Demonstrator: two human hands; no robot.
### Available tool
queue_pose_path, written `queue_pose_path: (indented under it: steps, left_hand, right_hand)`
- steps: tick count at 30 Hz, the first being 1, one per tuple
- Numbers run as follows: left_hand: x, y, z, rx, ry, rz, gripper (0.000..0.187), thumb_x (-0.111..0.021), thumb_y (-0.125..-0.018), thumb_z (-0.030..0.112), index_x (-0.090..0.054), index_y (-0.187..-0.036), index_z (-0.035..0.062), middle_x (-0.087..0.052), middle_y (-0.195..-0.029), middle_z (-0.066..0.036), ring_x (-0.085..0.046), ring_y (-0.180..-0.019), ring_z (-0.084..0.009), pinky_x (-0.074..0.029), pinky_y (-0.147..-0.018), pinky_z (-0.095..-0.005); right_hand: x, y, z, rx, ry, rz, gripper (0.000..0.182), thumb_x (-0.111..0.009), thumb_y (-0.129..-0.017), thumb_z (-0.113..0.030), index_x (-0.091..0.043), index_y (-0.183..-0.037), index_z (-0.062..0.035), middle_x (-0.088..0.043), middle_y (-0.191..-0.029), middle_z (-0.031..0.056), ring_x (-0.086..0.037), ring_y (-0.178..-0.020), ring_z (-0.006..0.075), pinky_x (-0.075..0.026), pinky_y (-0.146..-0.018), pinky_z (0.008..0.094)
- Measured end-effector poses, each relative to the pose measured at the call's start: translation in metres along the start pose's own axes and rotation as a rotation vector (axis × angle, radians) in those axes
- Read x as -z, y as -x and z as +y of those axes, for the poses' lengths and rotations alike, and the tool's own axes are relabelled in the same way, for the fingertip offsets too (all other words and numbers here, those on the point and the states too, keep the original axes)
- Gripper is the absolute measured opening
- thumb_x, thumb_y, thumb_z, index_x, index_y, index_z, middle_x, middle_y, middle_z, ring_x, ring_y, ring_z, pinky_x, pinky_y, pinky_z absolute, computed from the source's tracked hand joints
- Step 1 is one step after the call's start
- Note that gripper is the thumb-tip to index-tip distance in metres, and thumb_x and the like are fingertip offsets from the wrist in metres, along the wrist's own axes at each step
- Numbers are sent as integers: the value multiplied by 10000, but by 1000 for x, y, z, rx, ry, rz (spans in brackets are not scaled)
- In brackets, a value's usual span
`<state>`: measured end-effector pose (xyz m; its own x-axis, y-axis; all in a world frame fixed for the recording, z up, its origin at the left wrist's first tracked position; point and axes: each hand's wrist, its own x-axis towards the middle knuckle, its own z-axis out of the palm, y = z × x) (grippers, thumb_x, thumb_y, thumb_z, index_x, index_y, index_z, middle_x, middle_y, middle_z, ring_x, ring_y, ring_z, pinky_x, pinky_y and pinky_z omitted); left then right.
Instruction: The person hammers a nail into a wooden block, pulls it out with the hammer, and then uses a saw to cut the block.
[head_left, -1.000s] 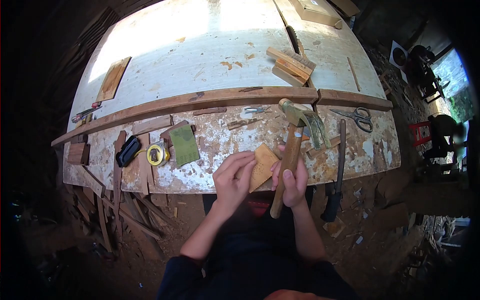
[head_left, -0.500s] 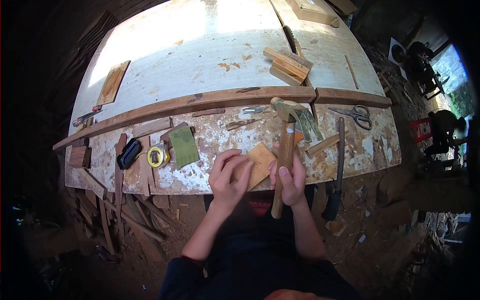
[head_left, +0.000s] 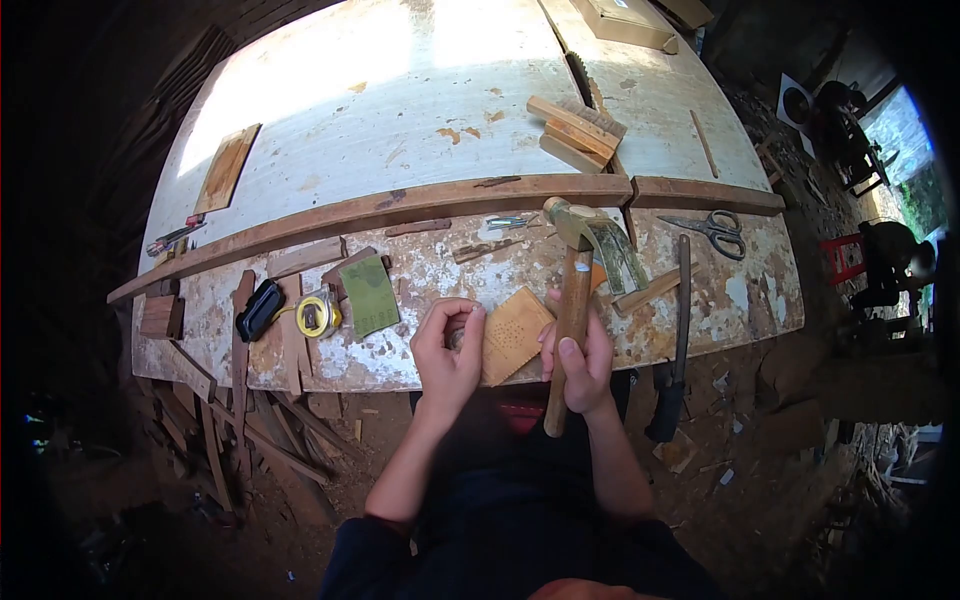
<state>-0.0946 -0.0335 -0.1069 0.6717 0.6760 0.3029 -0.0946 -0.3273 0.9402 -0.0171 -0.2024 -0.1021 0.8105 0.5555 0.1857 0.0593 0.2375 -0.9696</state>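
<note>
My right hand is wrapped around the wooden handle of a claw hammer, held upright with its metal head away from me. Just left of it, a tan square piece with a saw-toothed edge and many small dark dots lies at the bench's near edge. Fingers of my right hand are beside its right corner. My left hand is at the left side of this piece, thumb and forefinger pinched together. Whatever that pinch holds, if anything, is too small to make out.
Left on the workbench are a green sandpaper sheet, a tape measure and wood strips. Scissors and a long dark-handled tool lie right. A long wooden rail crosses the bench; stacked wood blocks sit beyond.
My left hand has drawn back leftward from the tan piece, uncovering more of its dotted face. Its spread fingers have come together in a pinch. The right hand and hammer have hardly moved.
</note>
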Motion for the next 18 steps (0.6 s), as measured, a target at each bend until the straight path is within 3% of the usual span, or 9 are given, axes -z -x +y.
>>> queue_pose_path:
  steps: [2,5,7,8,10,12,14,17,18]
  left_hand:
    - [10,-6,0,-137,-105,-26,131,-779,-933,-43,-755,-1061,-46,-738,-969,-146,-737,-810,-253,-587,-787,-331]
    - [27,-11,-10,-158,-280,-150,346,-807,-923,1,-716,-1249,-69,-731,-1085,-176,-738,-909,-279,-584,-867,-348]
    - [29,-12,-6,-176,-281,-129,563,-868,-886,110,-664,-1388,-41,-707,-1212,-192,-711,-1061,-290,-553,-965,-379]
    - [30,-13,-3,-187,-280,-118,673,-898,-867,164,-638,-1458,-27,-695,-1275,-201,-698,-1137,-296,-538,-1014,-395]
    - [33,-8,8,-289,-258,-255,782,-946,-793,235,-639,-1465,-22,-678,-1318,-211,-671,-1205,-333,-519,-1057,-430]
    - [32,-3,14,-379,-250,-319,870,-1006,-691,302,-664,-1430,-5,-687,-1290,-187,-668,-1192,-361,-535,-1042,-466]
    - [30,1,9,-398,-279,-343,870,-1008,-692,310,-664,-1427,-2,-690,-1283,-179,-665,-1194,-365,-532,-1050,-470]
    - [31,0,8,-409,-292,-365,867,-1012,-688,316,-667,-1416,-6,-695,-1283,-173,-667,-1192,-375,-529,-1051,-480]
    - [32,-1,8,-414,-283,-376,871,-1012,-688,318,-665,-1416,-13,-694,-1292,-182,-666,-1197,-380,-524,-1053,-484]
  right_hand:
    - [-1,1,0,-3,-5,3,682,-523,-1107,-386,-402,-1571,100,-589,-684,20,-559,-577,104,-515,-885,325]
    - [0,0,-3,-13,-13,-3,682,-520,-1108,-388,-402,-1571,99,-586,-680,18,-556,-573,104,-516,-885,326]
    - [0,-1,-5,-24,-16,-10,683,-518,-1109,-391,-402,-1572,99,-585,-678,16,-552,-568,105,-516,-887,326]
    - [1,-1,-5,-18,-46,-25,654,-513,-1111,-345,-392,-1583,92,-589,-709,28,-552,-584,101,-508,-798,301]
    - [4,-1,-4,-6,-107,-52,606,-503,-1116,-254,-372,-1606,79,-597,-772,52,-550,-615,95,-494,-621,250]
    - [8,-5,-4,-13,-140,-40,589,-489,-1126,-253,-384,-1598,84,-588,-741,47,-541,-585,101,-492,-614,252]
    - [11,-10,-12,-79,-207,-5,547,-465,-1143,-241,-411,-1598,59,-571,-698,30,-534,-549,105,-489,-592,255]
    - [24,-27,-40,-153,-94,83,538,-500,-1139,-228,-418,-1608,23,-569,-701,25,-539,-554,100,-484,-573,257]
    - [35,-34,-37,-144,32,140,510,-559,-1124,-208,-480,-1582,0,-595,-726,28,-548,-566,81,-479,-561,259]
